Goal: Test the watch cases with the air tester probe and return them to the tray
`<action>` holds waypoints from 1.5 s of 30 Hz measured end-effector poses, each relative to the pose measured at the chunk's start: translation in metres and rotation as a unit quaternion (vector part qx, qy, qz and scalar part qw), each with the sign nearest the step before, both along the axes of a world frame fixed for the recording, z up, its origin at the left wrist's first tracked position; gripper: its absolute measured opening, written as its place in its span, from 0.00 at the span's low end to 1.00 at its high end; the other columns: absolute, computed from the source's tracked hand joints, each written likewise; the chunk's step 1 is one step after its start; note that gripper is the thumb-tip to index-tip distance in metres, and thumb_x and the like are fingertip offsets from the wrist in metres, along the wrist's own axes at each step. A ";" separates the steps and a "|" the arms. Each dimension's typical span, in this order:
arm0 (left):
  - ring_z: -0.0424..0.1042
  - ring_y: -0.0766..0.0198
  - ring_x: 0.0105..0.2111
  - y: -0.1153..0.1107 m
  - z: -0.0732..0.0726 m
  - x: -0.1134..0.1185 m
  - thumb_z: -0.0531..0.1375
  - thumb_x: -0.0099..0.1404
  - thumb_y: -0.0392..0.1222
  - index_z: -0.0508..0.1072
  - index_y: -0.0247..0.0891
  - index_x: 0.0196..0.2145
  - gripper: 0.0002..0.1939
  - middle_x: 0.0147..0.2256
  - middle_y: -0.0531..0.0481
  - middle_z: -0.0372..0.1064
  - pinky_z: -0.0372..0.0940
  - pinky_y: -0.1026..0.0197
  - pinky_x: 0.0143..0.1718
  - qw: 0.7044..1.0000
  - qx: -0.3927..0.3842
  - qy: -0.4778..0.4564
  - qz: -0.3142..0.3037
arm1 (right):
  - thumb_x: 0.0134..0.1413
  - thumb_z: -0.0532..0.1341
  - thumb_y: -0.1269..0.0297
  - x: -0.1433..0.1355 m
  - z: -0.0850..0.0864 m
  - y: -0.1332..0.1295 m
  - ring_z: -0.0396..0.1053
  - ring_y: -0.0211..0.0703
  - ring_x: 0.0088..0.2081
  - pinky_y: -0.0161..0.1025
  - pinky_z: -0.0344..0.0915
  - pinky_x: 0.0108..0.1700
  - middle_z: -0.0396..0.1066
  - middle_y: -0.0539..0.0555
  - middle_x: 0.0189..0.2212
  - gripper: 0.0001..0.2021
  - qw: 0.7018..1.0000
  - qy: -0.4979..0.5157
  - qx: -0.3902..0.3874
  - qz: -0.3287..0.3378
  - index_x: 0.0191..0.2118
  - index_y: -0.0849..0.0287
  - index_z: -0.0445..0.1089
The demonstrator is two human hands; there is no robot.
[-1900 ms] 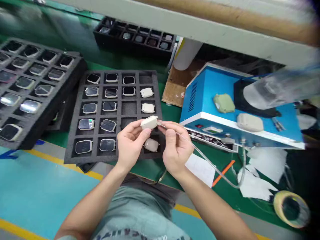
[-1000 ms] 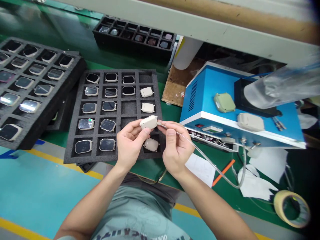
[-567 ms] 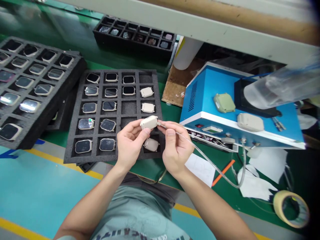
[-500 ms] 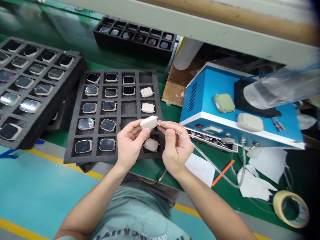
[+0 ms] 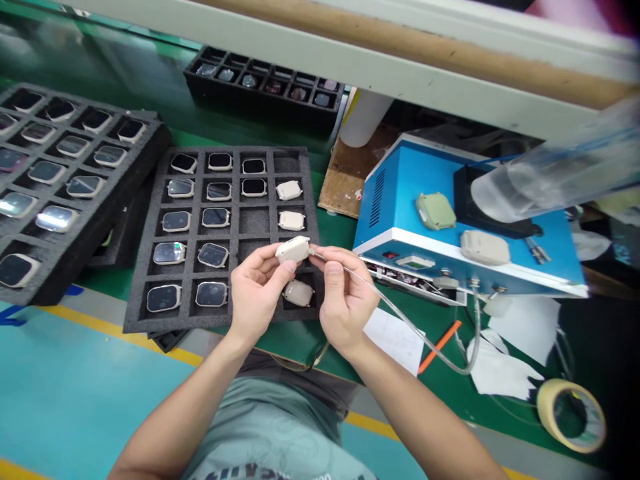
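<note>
My left hand (image 5: 257, 290) is closed around a cream smartwatch case (image 5: 293, 249), thumb on its near side. In my right hand (image 5: 347, 293) is the end of a clear thin tube (image 5: 395, 310), pinched so that its tip meets the right end of the case; whether it touches cannot be told. From there the tube loops back to a blue machine (image 5: 390, 193). Below both hands lies a black foam tray (image 5: 145, 267) with several watches in its compartments, most screen up. Several cream cases in its right column, such as this one (image 5: 291, 221), lie back up.
A second foam tray (image 5: 145, 143) of watches stands at left, and a narrow tray (image 5: 260, 100) sits at the back. On the machine rest a green case (image 5: 435, 211) and a cream case (image 5: 485, 247). An orange stick (image 5: 440, 347), paper (image 5: 395, 339) and tape roll (image 5: 547, 407) lie right.
The view has shifted slightly, so the bench appears a little lower and further left. Both hands keep the same hold, with the tube tip still at the case's end.
</note>
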State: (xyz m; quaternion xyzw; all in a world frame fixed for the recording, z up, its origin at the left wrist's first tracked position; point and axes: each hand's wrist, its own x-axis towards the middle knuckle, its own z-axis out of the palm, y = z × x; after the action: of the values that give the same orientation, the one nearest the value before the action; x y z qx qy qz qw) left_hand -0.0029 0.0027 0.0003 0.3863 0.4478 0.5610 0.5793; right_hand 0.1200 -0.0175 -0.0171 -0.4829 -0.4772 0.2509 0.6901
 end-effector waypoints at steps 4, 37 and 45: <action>0.84 0.57 0.39 0.001 0.000 0.000 0.76 0.59 0.46 0.81 0.37 0.45 0.18 0.43 0.43 0.84 0.77 0.64 0.37 1.000 -0.003 -0.003 0.006 | 0.72 0.61 0.64 0.000 0.000 0.000 0.79 0.49 0.49 0.51 0.81 0.51 0.78 0.57 0.45 0.08 1.000 0.011 0.006 0.009 0.47 0.53 0.78; 0.85 0.52 0.42 0.001 0.004 0.000 0.76 0.59 0.48 0.80 0.36 0.46 0.22 0.45 0.40 0.83 0.77 0.63 0.34 1.000 -0.021 0.002 0.015 | 0.72 0.60 0.63 -0.001 0.000 0.001 0.80 0.48 0.48 0.50 0.82 0.51 0.78 0.57 0.45 0.08 1.000 0.019 0.007 0.009 0.48 0.54 0.77; 0.84 0.54 0.40 0.001 0.005 0.000 0.76 0.58 0.47 0.81 0.36 0.45 0.20 0.43 0.41 0.84 0.77 0.63 0.34 1.000 -0.018 0.001 0.015 | 0.73 0.60 0.63 -0.001 0.000 0.001 0.81 0.48 0.48 0.50 0.83 0.51 0.79 0.56 0.45 0.08 1.000 0.010 0.006 0.003 0.47 0.54 0.77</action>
State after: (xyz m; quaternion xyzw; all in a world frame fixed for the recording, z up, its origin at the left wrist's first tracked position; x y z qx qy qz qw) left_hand -0.0024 0.0033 0.0049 0.3693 0.4645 0.5611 0.5771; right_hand 0.1189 -0.0163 -0.0166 -0.4751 -0.4725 0.2550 0.6971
